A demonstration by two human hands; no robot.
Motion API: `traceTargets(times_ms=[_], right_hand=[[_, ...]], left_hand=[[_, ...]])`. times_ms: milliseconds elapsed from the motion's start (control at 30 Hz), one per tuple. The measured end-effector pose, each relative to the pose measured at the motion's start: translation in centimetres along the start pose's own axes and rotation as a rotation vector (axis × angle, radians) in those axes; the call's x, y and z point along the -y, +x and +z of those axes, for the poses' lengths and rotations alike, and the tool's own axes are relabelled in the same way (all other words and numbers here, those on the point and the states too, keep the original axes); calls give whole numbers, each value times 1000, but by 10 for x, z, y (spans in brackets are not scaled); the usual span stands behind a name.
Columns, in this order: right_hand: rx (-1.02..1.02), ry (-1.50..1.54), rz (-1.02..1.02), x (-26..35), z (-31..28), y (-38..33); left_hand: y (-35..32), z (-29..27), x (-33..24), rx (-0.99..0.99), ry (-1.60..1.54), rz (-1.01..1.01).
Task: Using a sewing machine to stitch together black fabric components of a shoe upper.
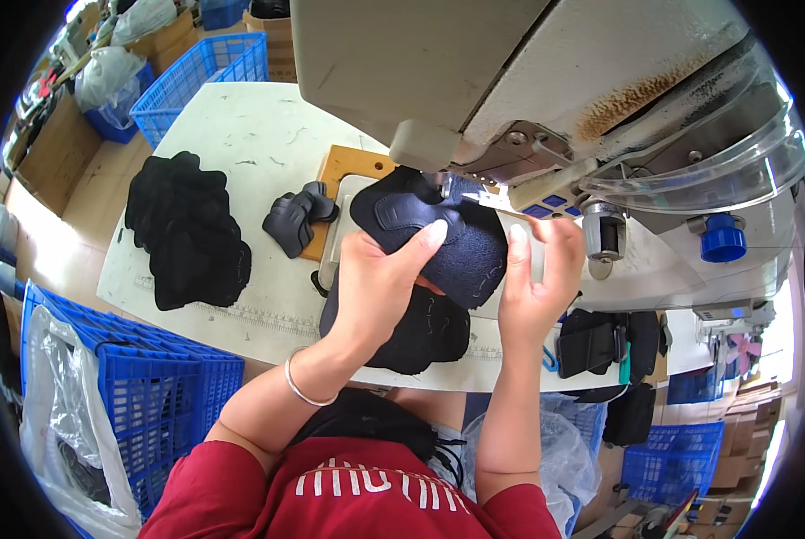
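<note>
A dark piece of fuzzy fabric [474, 265] lies under the needle area of a sewing machine [393, 63]. On its upper left sits a moulded dark pad [400, 212]. My left hand [375, 278] is closed on the fabric's near left side, its thumb pressing on top near the pad. At the right edge, my right hand [541, 269] pinches a thin pointed metal tool [485, 199], whose tip reaches toward the needle; its exact kind is unclear. Below my hands, more black fabric pieces [420, 332] lie on the table, partly covered by the worked piece.
A stack of black fabric pieces [187, 234] and several moulded pads [294, 223] lie left on the white table [259, 126]. Blue crates [164, 386] stand beside it. Dark pouches [591, 346] lie at right. The machine's clear guard [708, 171] overhangs the right side.
</note>
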State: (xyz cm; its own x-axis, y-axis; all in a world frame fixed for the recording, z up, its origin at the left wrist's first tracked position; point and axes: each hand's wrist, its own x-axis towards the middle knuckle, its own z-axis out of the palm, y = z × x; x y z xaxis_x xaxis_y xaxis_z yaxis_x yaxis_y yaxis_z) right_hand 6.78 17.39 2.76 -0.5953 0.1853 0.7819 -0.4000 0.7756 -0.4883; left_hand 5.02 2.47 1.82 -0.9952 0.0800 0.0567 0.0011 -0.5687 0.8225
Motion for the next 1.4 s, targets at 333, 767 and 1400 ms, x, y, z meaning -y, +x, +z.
traceTargets(times_ms=[333, 767, 1400], right_hand=[[220, 706, 539, 14, 6, -42], [107, 787, 613, 39, 26, -47], [-26, 822, 577, 23, 31, -30]], left_hand=[[27, -20, -22, 141, 211, -90], [61, -32, -35, 314, 251, -155], [45, -20, -25, 144, 133, -90]])
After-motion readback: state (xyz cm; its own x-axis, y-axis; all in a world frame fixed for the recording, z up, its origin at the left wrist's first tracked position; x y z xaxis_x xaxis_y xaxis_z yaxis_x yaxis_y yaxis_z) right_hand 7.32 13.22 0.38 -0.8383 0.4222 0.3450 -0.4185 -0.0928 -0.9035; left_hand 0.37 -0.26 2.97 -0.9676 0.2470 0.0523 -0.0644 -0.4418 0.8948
